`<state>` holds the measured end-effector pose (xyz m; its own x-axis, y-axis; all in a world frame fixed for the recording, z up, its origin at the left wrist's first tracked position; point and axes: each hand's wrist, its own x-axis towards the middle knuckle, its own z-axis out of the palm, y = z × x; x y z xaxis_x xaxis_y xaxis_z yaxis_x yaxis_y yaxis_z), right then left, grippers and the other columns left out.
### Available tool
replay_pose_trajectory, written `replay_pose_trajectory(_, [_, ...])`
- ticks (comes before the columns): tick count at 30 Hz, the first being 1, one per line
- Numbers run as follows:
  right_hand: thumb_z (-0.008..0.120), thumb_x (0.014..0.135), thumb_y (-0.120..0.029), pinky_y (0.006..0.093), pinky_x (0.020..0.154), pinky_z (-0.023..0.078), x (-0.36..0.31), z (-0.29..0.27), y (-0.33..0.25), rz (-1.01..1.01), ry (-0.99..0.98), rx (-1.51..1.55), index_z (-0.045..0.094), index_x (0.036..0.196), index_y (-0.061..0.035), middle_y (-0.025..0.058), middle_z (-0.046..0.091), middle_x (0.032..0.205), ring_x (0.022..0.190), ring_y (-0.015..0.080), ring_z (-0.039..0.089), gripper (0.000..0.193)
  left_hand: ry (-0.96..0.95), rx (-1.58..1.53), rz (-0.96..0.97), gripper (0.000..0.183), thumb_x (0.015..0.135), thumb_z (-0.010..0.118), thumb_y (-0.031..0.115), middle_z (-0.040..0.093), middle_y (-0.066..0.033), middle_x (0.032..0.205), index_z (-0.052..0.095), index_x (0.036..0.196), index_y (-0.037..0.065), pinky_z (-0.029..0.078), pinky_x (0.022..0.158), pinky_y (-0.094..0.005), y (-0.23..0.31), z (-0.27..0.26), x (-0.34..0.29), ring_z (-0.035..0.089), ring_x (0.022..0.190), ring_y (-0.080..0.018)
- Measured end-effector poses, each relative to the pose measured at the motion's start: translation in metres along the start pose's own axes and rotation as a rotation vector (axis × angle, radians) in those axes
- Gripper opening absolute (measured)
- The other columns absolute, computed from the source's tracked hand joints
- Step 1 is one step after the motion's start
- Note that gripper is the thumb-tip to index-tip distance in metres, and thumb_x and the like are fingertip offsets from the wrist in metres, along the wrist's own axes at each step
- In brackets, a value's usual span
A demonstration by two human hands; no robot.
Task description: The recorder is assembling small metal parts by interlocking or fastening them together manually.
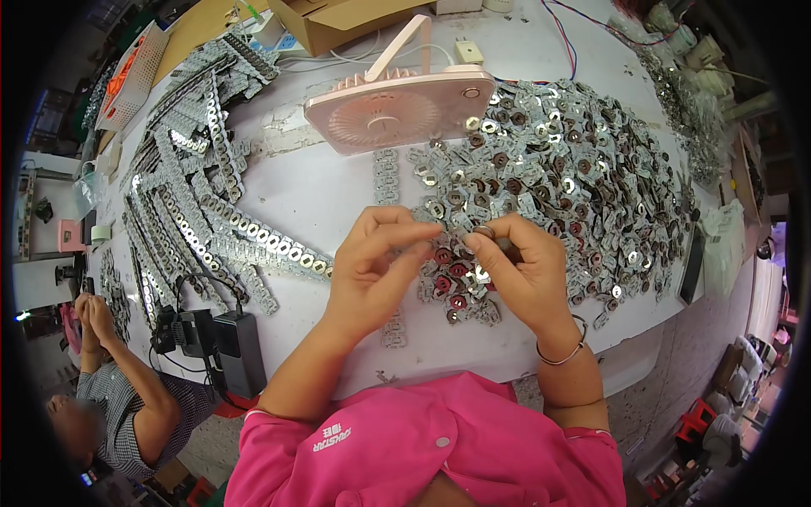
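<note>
My left hand (376, 270) and my right hand (528, 266) meet over the near left edge of a big heap of small metal pieces (557, 186), grey plates with round brown or shiny discs. The right thumb and forefinger pinch a small round metal part (484, 231), dark at its rim. Thumb and forefinger of the left hand are drawn together beside it; what lies between them is too small to make out. A narrow strip of grey metal pieces (386, 176) runs beneath the left hand and shows again below its wrist.
A pink fan (397, 110) stands behind my hands. Long strips of joined metal pieces (194, 211) are piled on the left. A black box-shaped device (239, 351) sits at the near left edge, with a co-worker (139, 397) beyond it. A cardboard box (338, 25) is at the back.
</note>
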<state>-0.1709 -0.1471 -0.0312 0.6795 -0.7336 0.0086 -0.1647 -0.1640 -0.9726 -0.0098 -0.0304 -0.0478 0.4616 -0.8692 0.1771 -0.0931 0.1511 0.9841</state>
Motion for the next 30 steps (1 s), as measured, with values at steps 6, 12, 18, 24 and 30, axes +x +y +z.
replay_pose_trajectory(6, [0.069,0.092,-0.012,0.0239,0.052,0.043,0.000,-0.004,0.001,0.003,-0.139,0.067,0.073,0.095,0.0018,0.0045,0.063,0.065,0.058,0.0058,0.057,0.015,-0.045,-0.252,-0.274,0.016,0.088,0.070,-0.003,0.068,-0.0051,0.099,0.068,0.103,-0.001,0.051,0.075,-0.0222,0.003,-0.009,0.001,0.063,0.090,-0.0093])
replay_pose_trajectory(12, [0.067,0.094,-0.013,0.0227,0.051,0.046,0.004,-0.015,-0.006,0.101,-0.383,0.108,0.071,0.090,0.0021,0.0031,0.063,0.064,0.058,0.0056,0.059,0.016,-0.211,-0.338,-0.512,0.014,0.082,0.076,-0.003,0.067,-0.0080,0.087,0.067,0.093,-0.002,0.055,0.068,-0.0256,0.009,-0.019,0.005,0.066,0.075,-0.0138])
replay_pose_trajectory(18, [0.060,0.099,-0.016,0.0193,0.046,0.047,-0.004,-0.004,-0.011,0.349,-0.419,0.469,0.065,0.095,-0.0001,-0.0007,0.060,0.066,0.056,0.0052,0.060,0.017,-0.324,-0.582,-0.527,0.014,0.082,0.075,-0.005,0.070,-0.0091,0.090,0.069,0.095,-0.002,0.054,0.069,-0.0250,0.004,-0.028,0.003,0.068,0.078,-0.0142])
replay_pose_trajectory(24, [0.059,0.100,-0.018,0.0191,0.044,0.042,-0.004,0.003,-0.009,0.285,-0.160,0.469,0.063,0.093,-0.0013,-0.0023,0.057,0.065,0.052,0.0030,0.053,0.018,-0.124,-0.105,-0.007,0.021,0.080,0.075,-0.005,0.070,-0.0097,0.094,0.071,0.099,0.001,0.055,0.072,-0.0275,0.005,-0.006,0.000,0.067,0.083,-0.0163])
replay_pose_trajectory(30, [0.058,0.099,-0.016,0.0192,0.046,0.036,-0.006,0.006,0.006,0.054,-0.129,0.104,0.060,0.091,-0.0016,-0.0041,0.054,0.062,0.051,0.0004,0.047,0.016,-0.051,0.310,0.265,0.028,0.077,0.074,-0.008,0.070,-0.0105,0.096,0.072,0.102,0.004,0.054,0.071,-0.0278,0.009,-0.001,0.002,0.068,0.082,-0.0180])
